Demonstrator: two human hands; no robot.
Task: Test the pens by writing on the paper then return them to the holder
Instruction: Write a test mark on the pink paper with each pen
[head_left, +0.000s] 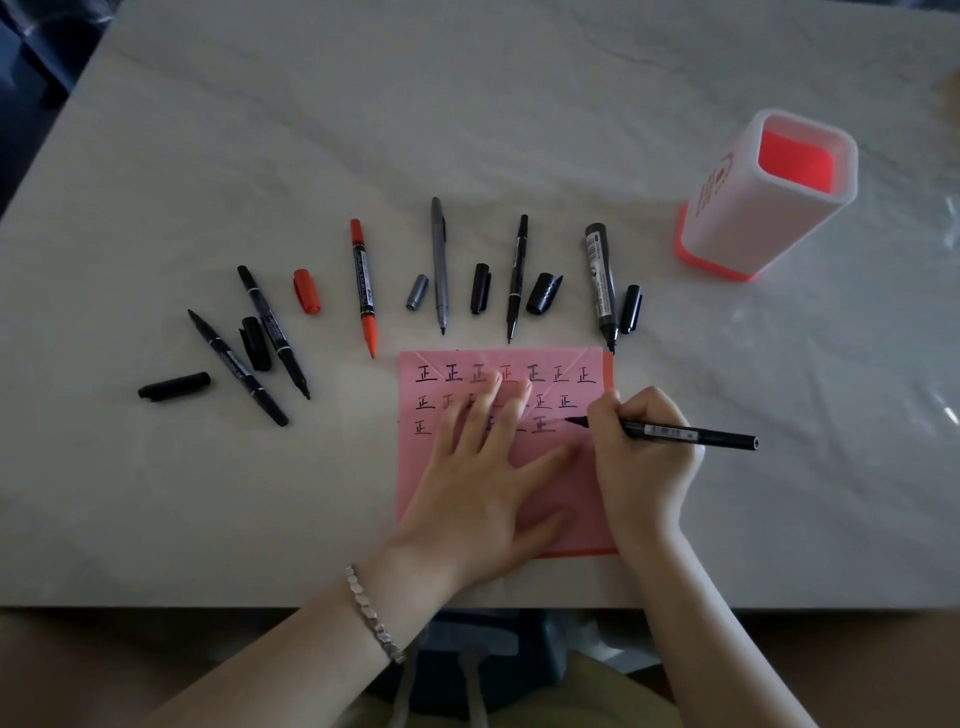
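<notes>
While our left hand presses spread fingers on the pink paper, our right hand pinches a black marker; the pen holder stands at two o'clock.

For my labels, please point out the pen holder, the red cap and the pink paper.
pen holder (753, 223): head view, white side wall.
red cap (306, 291): head view, middle.
pink paper (410, 452): head view, bare left part.

Silver bracelet of small faceted links noted on wrist behind left hand, across from the grip. Forearm behind right hand bare. Below the grip, yellow-green garment; pale grey cords alongside.
</notes>
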